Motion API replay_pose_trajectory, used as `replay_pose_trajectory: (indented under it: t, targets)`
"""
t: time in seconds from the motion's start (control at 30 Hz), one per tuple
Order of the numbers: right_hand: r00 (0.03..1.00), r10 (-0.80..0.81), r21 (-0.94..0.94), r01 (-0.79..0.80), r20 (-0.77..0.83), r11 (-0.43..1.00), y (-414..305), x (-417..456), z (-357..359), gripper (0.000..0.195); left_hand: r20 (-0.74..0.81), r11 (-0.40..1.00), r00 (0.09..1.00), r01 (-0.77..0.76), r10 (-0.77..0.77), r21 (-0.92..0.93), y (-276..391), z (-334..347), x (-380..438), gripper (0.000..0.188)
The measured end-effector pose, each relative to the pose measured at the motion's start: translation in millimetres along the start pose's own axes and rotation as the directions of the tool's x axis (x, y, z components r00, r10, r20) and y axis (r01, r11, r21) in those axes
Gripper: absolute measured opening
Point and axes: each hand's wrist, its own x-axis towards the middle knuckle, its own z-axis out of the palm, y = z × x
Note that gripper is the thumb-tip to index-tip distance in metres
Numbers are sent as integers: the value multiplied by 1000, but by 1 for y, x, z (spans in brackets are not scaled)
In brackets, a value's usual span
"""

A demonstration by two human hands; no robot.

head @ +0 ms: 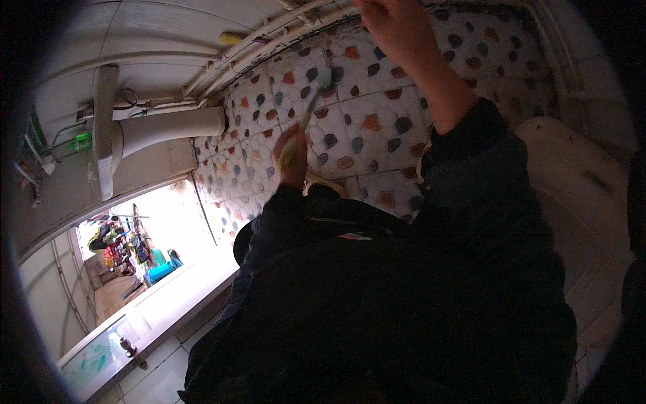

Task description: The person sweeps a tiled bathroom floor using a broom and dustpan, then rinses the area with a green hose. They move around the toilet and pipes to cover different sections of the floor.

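Observation:
My left hand (291, 155) is closed around a slender long-handled tool (311, 107). The tool has a pale rounded head (324, 78), blurred, over the pebble-patterned floor tiles (368, 146); whether it touches them I cannot tell. Something yellow-green shows at the hand, perhaps part of the handle. My right hand (391, 25) reaches to the top edge of the view, near where the floor meets the wall. Its fingers are partly cut off, so any object in them is hidden. Below my left hand, part of a light-coloured shoe (325, 186) shows.
Thin pipes (247, 48) run along the wall, with a yellow object (232, 38) beside them. A thick white pipe (171, 135) juts out at the left. A door with a metal handle (127, 346) stands ajar; clutter and a teal container (160, 272) lie outside. A pale smooth fixture (565, 151) is at my right.

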Motion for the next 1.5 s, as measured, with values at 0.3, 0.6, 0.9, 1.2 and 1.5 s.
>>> replay_pose_trajectory:
  t: [0.3,0.6,0.9,1.2,1.5]
  targets:
    - [945,-297,-77,289,-137,954,24,6,5,28,-22,958,988,-144,154,248,-8,40,149,28]
    - [964,-235,-96,224,-127,970,30,0,-3,28,-162,975,984,102,-71,196,-27,-76,-43,29]
    - [962,-247,-92,237,-120,967,25,-3,15,27,-328,885,828,383,-456,-264,7,-75,-89,24]
    - [969,-247,-229,234,-26,945,26,-3,27,32,-367,968,930,122,-34,221,-77,-80,-5,23]
    - [939,-337,-83,332,-67,940,38,-4,18,29,-121,968,966,237,-226,85,-45,-51,-176,16]
